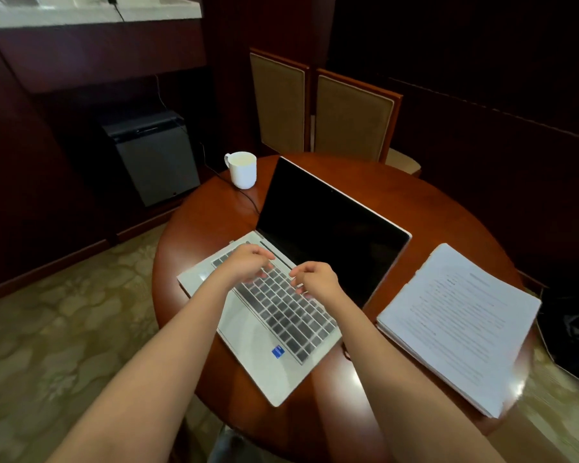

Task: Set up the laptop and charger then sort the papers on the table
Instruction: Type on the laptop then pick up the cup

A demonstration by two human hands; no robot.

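Dark wood panelling and patterned carpet surround a round, polished wooden surface [448, 208] in the head view, the only view there is. An open silver laptop [274, 372] lies at an angle, turned to face the person, directly under both hands. Its screen [328, 228] rises just beyond the fingertips and is black, so it looks not yet powered on or woken.

The left hand [244, 265] and right hand [316, 279] hover side by side over the far rows of the keyboard [288, 312]. The fingers [264, 255] of each are loosely curled downward in a typing pose and hold nothing. Blur hides whether the tips actually touch the keys.

A black cable [248, 198] runs beyond the left fingers, from behind the laptop's left side off the surface edge. This is probably the charger lead, routed away from the working area, though its plug is hidden. A white mug [243, 170] stands beside it, well beyond the left fingers.

A thick stack of printed papers [458, 329] lies to the right of the right fingers, apart from the laptop and not yet sorted.
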